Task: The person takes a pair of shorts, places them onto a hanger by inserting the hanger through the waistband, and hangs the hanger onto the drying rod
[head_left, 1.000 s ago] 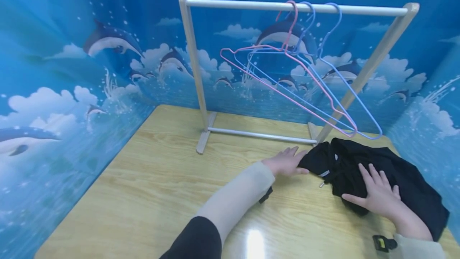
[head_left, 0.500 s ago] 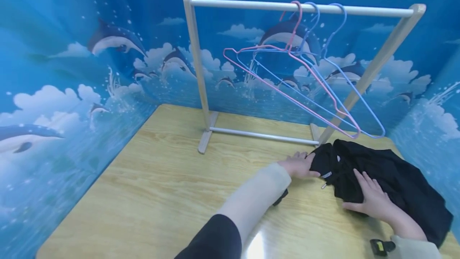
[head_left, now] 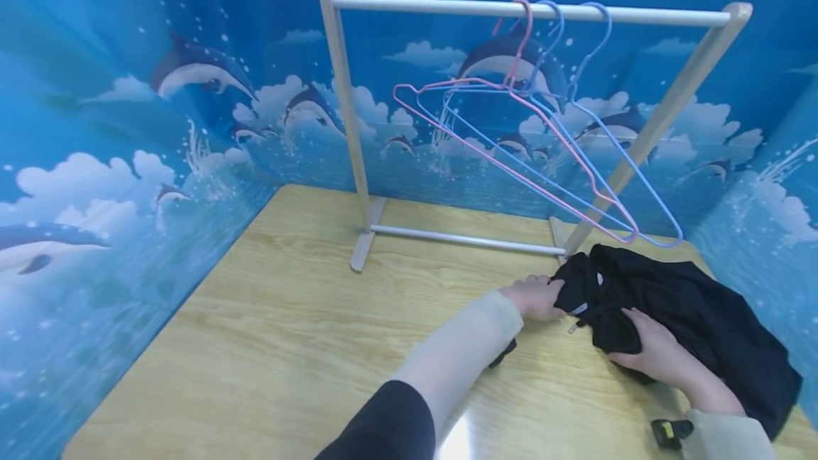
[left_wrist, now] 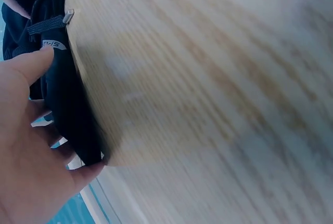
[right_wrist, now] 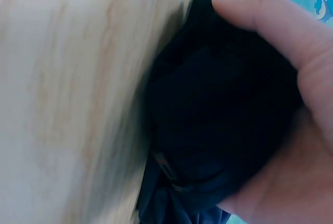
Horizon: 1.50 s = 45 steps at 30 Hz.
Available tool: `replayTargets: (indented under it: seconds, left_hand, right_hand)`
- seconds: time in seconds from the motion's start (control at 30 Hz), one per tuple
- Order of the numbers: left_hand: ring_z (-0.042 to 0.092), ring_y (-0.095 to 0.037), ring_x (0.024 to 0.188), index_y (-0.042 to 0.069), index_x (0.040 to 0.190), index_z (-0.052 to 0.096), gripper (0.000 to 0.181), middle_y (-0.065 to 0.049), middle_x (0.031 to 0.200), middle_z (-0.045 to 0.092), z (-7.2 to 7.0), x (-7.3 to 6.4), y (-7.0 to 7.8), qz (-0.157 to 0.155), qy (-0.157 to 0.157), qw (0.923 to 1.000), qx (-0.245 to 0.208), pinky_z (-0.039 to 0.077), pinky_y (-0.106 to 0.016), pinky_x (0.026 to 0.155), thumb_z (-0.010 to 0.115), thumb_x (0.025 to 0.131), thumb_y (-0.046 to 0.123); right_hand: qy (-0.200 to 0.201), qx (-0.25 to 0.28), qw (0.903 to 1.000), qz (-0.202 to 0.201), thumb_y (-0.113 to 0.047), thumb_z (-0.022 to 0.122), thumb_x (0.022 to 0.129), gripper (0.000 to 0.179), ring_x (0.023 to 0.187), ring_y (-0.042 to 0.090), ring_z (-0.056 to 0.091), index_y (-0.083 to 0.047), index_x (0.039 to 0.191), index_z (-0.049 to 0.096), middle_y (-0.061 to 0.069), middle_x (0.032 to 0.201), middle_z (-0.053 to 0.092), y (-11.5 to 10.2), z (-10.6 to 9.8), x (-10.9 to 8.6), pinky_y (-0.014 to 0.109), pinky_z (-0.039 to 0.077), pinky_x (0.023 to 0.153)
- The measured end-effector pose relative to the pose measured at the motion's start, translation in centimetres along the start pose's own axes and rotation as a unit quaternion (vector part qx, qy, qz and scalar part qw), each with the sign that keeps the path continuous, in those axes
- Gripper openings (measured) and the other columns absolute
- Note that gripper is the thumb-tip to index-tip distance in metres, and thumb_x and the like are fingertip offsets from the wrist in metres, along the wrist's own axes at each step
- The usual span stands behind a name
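A bunched black garment (head_left: 709, 318) lies on the table's right side, with a drawstring tipped in metal (left_wrist: 68, 16) and a small pale label (left_wrist: 53, 44). My left hand (head_left: 535, 298) grips its narrow left end. In the left wrist view the thumb rests by the label and the other fingers curl round the far side of the cloth. My right hand (head_left: 661, 353) holds a fold nearer the front. Seen from the right wrist, dark cloth (right_wrist: 218, 99) bulges between thumb and palm, and the fingertips are hidden behind it.
Behind the hands stands a clothes rack (head_left: 441, 3) with wooden sides and a low crossbar (head_left: 466, 241). A pink hanger (head_left: 473, 144) and blue hangers (head_left: 629, 155) hang toward its right, above the garment. Dolphin-print sheeting (head_left: 192, 126) surrounds the wooden table (head_left: 255, 346).
My left hand has reached right onto the garment's end, and its spread fingers have closed on the cloth. My right hand, flat before, has curled its fingers and gathered a fold.
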State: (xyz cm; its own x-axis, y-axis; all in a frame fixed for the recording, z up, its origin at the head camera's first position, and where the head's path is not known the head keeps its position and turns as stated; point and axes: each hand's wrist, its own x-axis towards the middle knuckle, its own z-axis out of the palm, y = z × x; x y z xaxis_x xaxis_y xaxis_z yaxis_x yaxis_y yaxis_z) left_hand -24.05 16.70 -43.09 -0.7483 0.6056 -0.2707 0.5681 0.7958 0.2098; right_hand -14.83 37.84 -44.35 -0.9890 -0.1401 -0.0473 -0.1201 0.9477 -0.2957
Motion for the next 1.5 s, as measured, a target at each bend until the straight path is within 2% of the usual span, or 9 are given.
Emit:
replayTargets:
  seconds: [0.2,0.4,0.6,0.77,0.97,1.03,1.17,1.37,1.5]
  left_hand:
    - [0.037,-0.01,0.136,0.034,0.145,0.042,0.049,0.011,0.15,0.04,0.0,-0.1,-0.2,0.019,0.013,0.9988,0.043,0.037,-0.026,0.107,0.052,0.098,0.044]
    - [0.046,-0.009,0.128,0.032,0.139,0.052,0.042,0.01,0.141,0.049,-0.2,-0.1,-0.7,0.044,0.02,0.9976,0.049,0.038,-0.021,0.104,0.056,0.097,0.038]
    - [0.055,-0.004,0.116,0.025,0.128,0.061,0.035,0.009,0.125,0.06,0.0,0.5,-0.5,0.077,0.013,0.9959,0.047,0.039,-0.014,0.098,0.062,0.094,0.035]
    - [0.057,-0.001,0.103,0.023,0.115,0.065,0.022,0.011,0.113,0.064,0.0,0.1,-0.4,0.08,-0.005,0.9957,0.047,0.042,-0.011,0.087,0.063,0.094,0.027]
    - [0.058,-0.001,0.095,0.02,0.105,0.066,0.014,0.011,0.106,0.065,-0.3,-0.8,-0.8,0.098,-0.016,0.9929,0.065,0.043,-0.01,0.081,0.059,0.093,0.017]
    - [0.056,-0.001,0.087,0.02,0.092,0.064,0.008,0.011,0.096,0.064,-0.4,-1.1,-1.0,0.113,-0.022,0.9894,0.088,0.042,-0.011,0.076,0.057,0.093,0.017]
    - [0.047,-0.006,0.074,0.018,0.073,0.052,0.021,0.007,0.08,0.055,-0.9,-2.1,-1.3,0.141,-0.049,0.9806,0.127,0.039,-0.016,0.066,0.052,0.094,0.015]
    - [0.05,-0.006,0.076,0.018,0.083,0.063,0.017,0.009,0.085,0.06,-1.1,-4.2,-2.1,0.141,-0.078,0.9758,0.148,0.043,-0.016,0.069,0.052,0.094,0.011]
    - [0.038,-0.009,0.066,0.017,0.064,0.046,0.029,0.006,0.07,0.044,-1.2,-5.0,-2.5,0.165,-0.088,0.9653,0.183,0.033,-0.019,0.058,0.05,0.091,0.006]
  right_hand:
    - [-0.016,0.0,0.9997,0.019,-0.014,0.077,0.074,0.075,0.113,0.061,0.044,0.02,0.13,0.039,0.045,0.126,0.044,-0.3,-0.2,0.1,0.065,0.041,0.092]
    - [-0.046,-0.01,0.9953,0.084,-0.014,0.067,0.083,0.059,0.096,0.05,0.06,0.017,0.128,0.044,0.039,0.11,0.058,-0.6,-1.3,0.3,0.059,0.048,0.081]
    - [-0.028,-0.015,0.9922,0.12,-0.012,0.062,0.087,0.048,0.106,0.057,0.052,0.019,0.122,0.05,0.042,0.118,0.053,-0.9,-1.9,0.2,0.063,0.045,0.086]
    - [-0.009,-0.014,0.9944,0.104,-0.01,0.06,0.087,0.046,0.104,0.057,0.053,0.021,0.12,0.049,0.042,0.114,0.055,-1.2,-1.7,0.0,0.063,0.046,0.085]
    - [0.015,0.003,0.9965,0.082,-0.009,0.059,0.088,0.044,0.081,0.044,0.063,0.019,0.119,0.049,0.025,0.08,0.067,-1.5,-1.4,-0.2,0.059,0.049,0.077]
    - [0.025,0.007,0.997,0.072,-0.009,0.059,0.088,0.041,0.073,0.037,0.062,0.017,0.118,0.05,0.02,0.074,0.066,-1.7,-1.3,-0.2,0.056,0.049,0.073]
    - [0.044,0.016,0.9978,0.048,-0.006,0.058,0.087,0.032,0.063,0.026,0.054,0.011,0.115,0.055,0.018,0.078,0.067,-2.3,-1.2,-0.4,0.045,0.046,0.064]
    - [0.044,0.021,0.9986,0.022,-0.004,0.061,0.085,0.028,0.061,0.018,0.046,0.004,0.112,0.059,0.009,0.077,0.064,-4.0,-0.7,-0.9,0.036,0.039,0.059]
    - [0.042,0.022,0.9989,0.005,-0.003,0.063,0.085,0.027,0.059,0.016,0.045,0.002,0.111,0.06,0.004,0.068,0.057,-5.2,-0.5,-1.1,0.033,0.039,0.057]
